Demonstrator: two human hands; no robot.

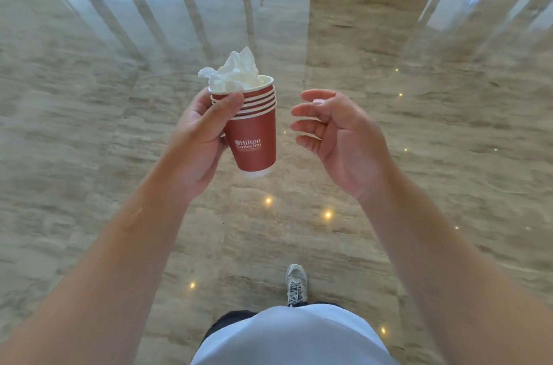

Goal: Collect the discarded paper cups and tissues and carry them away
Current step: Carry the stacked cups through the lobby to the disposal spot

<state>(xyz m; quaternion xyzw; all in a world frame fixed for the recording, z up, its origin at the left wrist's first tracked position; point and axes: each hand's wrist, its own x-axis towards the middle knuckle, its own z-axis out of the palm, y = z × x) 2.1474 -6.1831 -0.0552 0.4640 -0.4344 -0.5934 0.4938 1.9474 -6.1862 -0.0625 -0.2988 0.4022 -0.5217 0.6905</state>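
— On the left side, over the polished stone floor, what's being carried?

— A nested stack of red paper cups, held up in mid-air by the left hand. The thumb lies across the front just under the rims and the fingers curl round the back, so the hand is clamped on the stack near its top.

— And the white stuff on top?

— Crumpled tissues, stuffed into the uppermost cup and bulging above its rim.

— How would you expect that lot to handle?

— Light, I'd judge. Several cups together make a fairly stiff wall, though a hard squeeze could still dent it. The tissues are soft and loose; a tilt or a draught might tip them out. The stack leans a little already.

— Best place to hold?

— Probably where it is held, at the doubled-up rims, with a palm under the base for safety.

— Further right?

— The right hand hangs just beside the cups, fingers spread and relaxed, holding nothing. Below it, a grey shoe on the floor.
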